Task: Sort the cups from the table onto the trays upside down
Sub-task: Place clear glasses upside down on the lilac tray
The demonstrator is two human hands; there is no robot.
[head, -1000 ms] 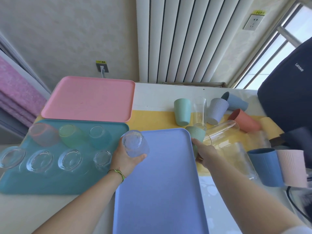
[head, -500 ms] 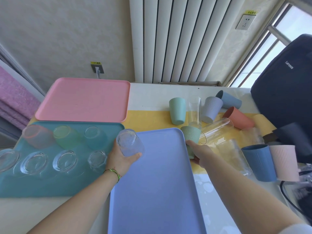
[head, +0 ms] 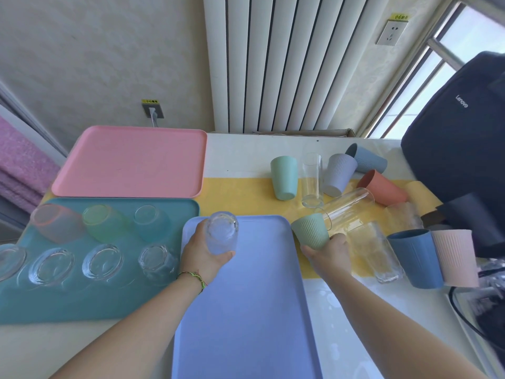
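My left hand (head: 203, 254) grips a clear glass cup (head: 222, 231), bottom up, over the far left corner of the blue tray (head: 246, 310). My right hand (head: 329, 253) holds a ribbed green cup (head: 310, 229) just right of that tray's far right corner. The teal tray (head: 82, 305) carries several upside-down glasses and tinted cups. The pink tray (head: 131, 162) behind it is bare. Several more cups sit on the yellow mat (head: 235, 192): a mint cup (head: 284, 177), a tall glass (head: 311, 179) and a grey ribbed cup (head: 338, 175).
A glass (head: 348, 205) lies tipped beside the green cup. An orange cup (head: 381, 188) and a grey-blue cup (head: 367, 158) lie on their sides. A textured glass (head: 375, 251), a blue cup (head: 415, 258) and a pink cup (head: 455, 258) stand at right. A dark backpack (head: 459, 127) fills the right edge.
My left hand has carried the clear glass rightward onto the blue tray's corner. My right hand has lifted the green cup slightly and tilted it.
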